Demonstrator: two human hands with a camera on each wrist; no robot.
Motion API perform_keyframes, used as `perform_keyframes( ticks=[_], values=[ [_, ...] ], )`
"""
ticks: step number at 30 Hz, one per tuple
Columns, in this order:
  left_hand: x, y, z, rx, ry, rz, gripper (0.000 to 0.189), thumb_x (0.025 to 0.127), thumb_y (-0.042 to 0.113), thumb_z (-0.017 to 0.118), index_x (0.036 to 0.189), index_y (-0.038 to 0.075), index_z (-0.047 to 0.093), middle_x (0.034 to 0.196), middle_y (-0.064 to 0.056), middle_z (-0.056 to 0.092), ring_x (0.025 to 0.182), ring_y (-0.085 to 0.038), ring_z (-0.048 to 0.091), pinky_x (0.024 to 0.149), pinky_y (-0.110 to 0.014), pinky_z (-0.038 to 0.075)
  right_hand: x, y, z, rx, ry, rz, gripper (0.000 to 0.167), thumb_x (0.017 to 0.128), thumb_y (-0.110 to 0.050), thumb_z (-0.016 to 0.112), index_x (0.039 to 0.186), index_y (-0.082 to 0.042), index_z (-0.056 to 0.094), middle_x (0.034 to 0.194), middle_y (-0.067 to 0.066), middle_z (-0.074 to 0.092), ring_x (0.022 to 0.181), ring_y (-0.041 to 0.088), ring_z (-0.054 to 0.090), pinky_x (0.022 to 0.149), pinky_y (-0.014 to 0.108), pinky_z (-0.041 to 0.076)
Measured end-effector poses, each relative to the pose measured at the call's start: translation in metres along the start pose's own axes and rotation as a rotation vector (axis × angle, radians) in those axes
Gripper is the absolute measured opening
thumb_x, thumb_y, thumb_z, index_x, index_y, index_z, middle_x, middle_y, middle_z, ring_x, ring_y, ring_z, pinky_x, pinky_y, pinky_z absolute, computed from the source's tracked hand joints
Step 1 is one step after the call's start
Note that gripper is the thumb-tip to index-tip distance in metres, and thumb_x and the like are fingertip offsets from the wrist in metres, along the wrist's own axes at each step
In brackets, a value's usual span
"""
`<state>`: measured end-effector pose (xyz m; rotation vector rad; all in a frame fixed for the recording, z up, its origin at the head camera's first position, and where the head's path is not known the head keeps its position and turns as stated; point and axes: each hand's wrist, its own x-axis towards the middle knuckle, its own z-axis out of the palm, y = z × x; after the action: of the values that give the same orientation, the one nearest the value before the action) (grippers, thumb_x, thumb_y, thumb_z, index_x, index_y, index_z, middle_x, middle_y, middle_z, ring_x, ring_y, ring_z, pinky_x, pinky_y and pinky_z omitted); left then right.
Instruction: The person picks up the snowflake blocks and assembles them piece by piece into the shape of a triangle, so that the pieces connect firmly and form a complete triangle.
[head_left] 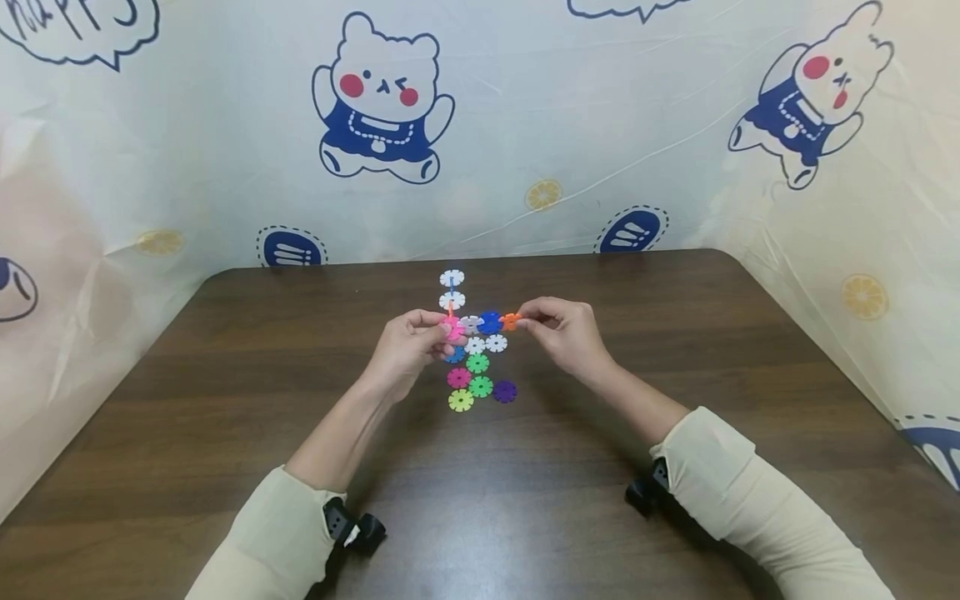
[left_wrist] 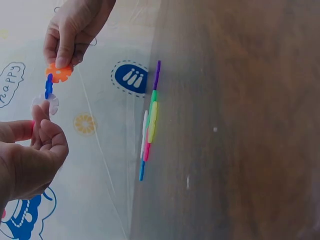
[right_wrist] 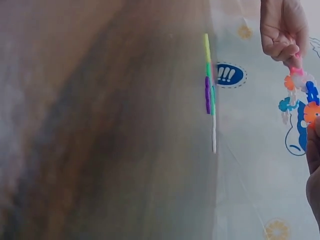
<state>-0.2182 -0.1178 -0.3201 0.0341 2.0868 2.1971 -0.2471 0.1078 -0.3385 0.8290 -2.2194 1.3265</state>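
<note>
Slotted plastic snowflake discs are joined into a chain held above the table by both hands. My left hand (head_left: 403, 348) pinches a pink disc (head_left: 453, 331) between thumb and fingers. From it a white disc (head_left: 471, 325), then a dark blue disc (head_left: 491, 323), run across to an orange disc (head_left: 511, 322). My right hand (head_left: 564, 335) pinches that orange disc at its outer edge. Another branch with two white discs (head_left: 452, 301) extends from the pink one. In the right wrist view, a light blue disc (right_wrist: 286, 105) shows on this branch.
Several loose discs lie flat on the brown wooden table (head_left: 585, 517) just in front of the hands, among them a green disc (head_left: 477, 363), a yellow disc (head_left: 461, 401) and a purple disc (head_left: 505, 392). A printed cloth (head_left: 495, 125) hangs behind the table's far edge.
</note>
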Motion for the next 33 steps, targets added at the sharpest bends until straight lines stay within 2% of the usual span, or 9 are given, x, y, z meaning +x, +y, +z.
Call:
perform_keyframes(
  ticks=[4,8,13,15,18,21,24,29,33],
  values=[
    [-0.001,0.009,0.004,0.022,0.002,0.015,0.019,0.092,0.001,0.054,0.110,-0.005,0.051,0.084,-0.009,0.069,0.063,-0.013,0.059,0.071,-0.025,0.052,0.002,0.001,-0.002,-0.008,0.003,-0.017,0.006,0.078,0.000,0.072,0.084,0.000,0.070,0.082,0.008,0.069,0.070,0.015,0.062,0.064,0.028,0.053],
    [0.002,0.015,0.008,0.051,-0.014,0.029,0.020,0.092,0.003,0.055,0.110,-0.004,0.051,0.089,-0.012,0.069,0.066,-0.015,0.062,0.080,-0.033,0.051,0.002,0.003,-0.005,0.042,0.036,0.047,0.007,0.078,-0.001,0.071,0.085,0.000,0.070,0.082,0.008,0.069,0.072,0.017,0.063,0.065,0.026,0.053],
    [0.004,0.014,0.006,0.050,-0.019,0.004,0.021,0.092,0.004,0.055,0.112,-0.004,0.050,0.087,-0.011,0.069,0.068,-0.016,0.062,0.075,-0.027,0.052,0.001,0.003,-0.006,0.077,0.039,0.084,0.008,0.079,-0.002,0.071,0.086,0.000,0.069,0.082,0.009,0.068,0.072,0.017,0.062,0.064,0.024,0.053],
    [0.004,0.012,0.005,0.048,-0.018,0.002,0.022,0.092,0.004,0.055,0.112,-0.004,0.050,0.087,-0.011,0.069,0.068,-0.016,0.062,0.073,-0.025,0.052,0.002,0.003,-0.004,0.081,0.038,0.082,0.007,0.079,-0.003,0.071,0.086,0.000,0.069,0.082,0.008,0.068,0.071,0.017,0.061,0.064,0.026,0.053],
    [0.004,0.012,0.003,0.057,-0.018,0.007,0.022,0.092,0.005,0.055,0.113,-0.003,0.049,0.089,-0.012,0.069,0.070,-0.017,0.062,0.079,-0.029,0.051,0.004,0.002,-0.002,0.093,0.034,0.070,0.007,0.080,-0.002,0.070,0.086,0.000,0.068,0.083,0.008,0.068,0.071,0.018,0.061,0.066,0.033,0.053],
    [0.003,0.012,-0.001,0.094,-0.022,0.011,0.022,0.093,0.008,0.055,0.112,-0.001,0.049,0.092,-0.013,0.069,0.072,-0.018,0.063,0.085,-0.035,0.049,0.005,0.000,0.000,0.114,0.026,0.063,0.006,0.081,-0.001,0.069,0.087,0.001,0.067,0.084,0.009,0.067,0.073,0.021,0.061,0.067,0.038,0.053],
    [0.003,0.011,-0.004,0.140,-0.033,0.018,0.023,0.094,0.009,0.054,0.114,0.000,0.048,0.095,-0.015,0.068,0.074,-0.020,0.064,0.085,-0.037,0.049,0.005,0.000,0.001,0.118,0.030,0.064,0.005,0.081,-0.001,0.068,0.086,0.000,0.067,0.084,0.009,0.067,0.073,0.021,0.061,0.067,0.038,0.053],
    [0.002,0.010,-0.008,0.208,0.023,0.045,0.028,0.093,0.014,0.055,0.118,0.003,0.049,0.103,-0.016,0.066,0.084,-0.025,0.063,0.081,-0.036,0.050,0.005,-0.001,0.001,0.090,0.058,0.061,0.006,0.080,-0.003,0.070,0.085,0.000,0.068,0.081,0.008,0.067,0.069,0.016,0.059,0.065,0.036,0.053],
    [0.000,0.010,-0.007,0.297,0.114,0.165,0.038,0.092,0.020,0.057,0.126,0.008,0.045,0.122,-0.013,0.054,0.102,-0.027,0.057,0.081,-0.040,0.049,0.003,0.000,0.001,0.089,0.070,0.065,0.006,0.080,-0.004,0.070,0.084,0.000,0.068,0.081,0.008,0.067,0.069,0.015,0.058,0.065,0.036,0.053]
  ],
)
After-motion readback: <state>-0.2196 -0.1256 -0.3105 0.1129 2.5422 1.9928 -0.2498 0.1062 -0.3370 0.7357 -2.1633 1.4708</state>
